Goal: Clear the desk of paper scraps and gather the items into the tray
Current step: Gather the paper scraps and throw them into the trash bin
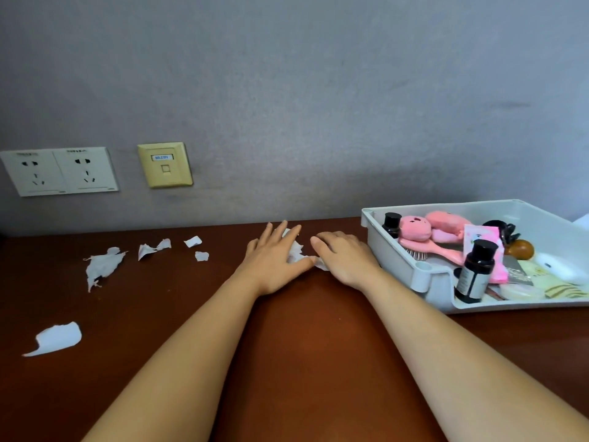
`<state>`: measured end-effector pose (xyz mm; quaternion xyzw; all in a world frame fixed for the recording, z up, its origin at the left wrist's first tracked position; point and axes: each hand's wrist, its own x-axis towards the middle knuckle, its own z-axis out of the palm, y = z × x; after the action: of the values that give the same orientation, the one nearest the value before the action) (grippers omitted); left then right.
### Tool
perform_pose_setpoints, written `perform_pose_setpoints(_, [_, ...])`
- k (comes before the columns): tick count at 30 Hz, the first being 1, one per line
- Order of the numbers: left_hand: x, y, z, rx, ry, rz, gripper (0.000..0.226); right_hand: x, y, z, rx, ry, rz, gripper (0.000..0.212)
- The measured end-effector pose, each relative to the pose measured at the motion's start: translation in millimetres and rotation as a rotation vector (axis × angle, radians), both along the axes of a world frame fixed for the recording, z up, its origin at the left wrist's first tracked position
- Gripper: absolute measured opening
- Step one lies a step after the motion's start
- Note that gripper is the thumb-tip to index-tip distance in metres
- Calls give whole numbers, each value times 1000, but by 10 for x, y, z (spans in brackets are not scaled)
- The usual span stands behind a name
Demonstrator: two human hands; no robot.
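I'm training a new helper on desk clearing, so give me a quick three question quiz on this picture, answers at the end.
1. True or false: the tray stands on the desk to the right of both hands.
2. What do the left hand and the right hand rest on? A) a mug B) a white paper scrap C) a pair of scissors
3. Fill in: the loose scraps not yet gathered lie to the ___ of the hands.

Key: 1 true; 2 B; 3 left.
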<state>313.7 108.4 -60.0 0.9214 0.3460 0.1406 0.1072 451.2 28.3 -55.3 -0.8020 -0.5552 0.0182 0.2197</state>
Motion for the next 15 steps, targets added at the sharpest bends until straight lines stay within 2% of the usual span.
perform_pose_setpoints(4, [0,60,-28,19,22,-59,59,-17,-104,-14,45,21,43,44])
perform_pose_setpoints(10, [-131,-12,-25,-75,-78,-70,40,-59,-250,-22,39,23,115,59])
perform_pose_setpoints(15, [-192,-68,-36,-74,-138,-53,27,-115,-303,-16,86,13,120,46])
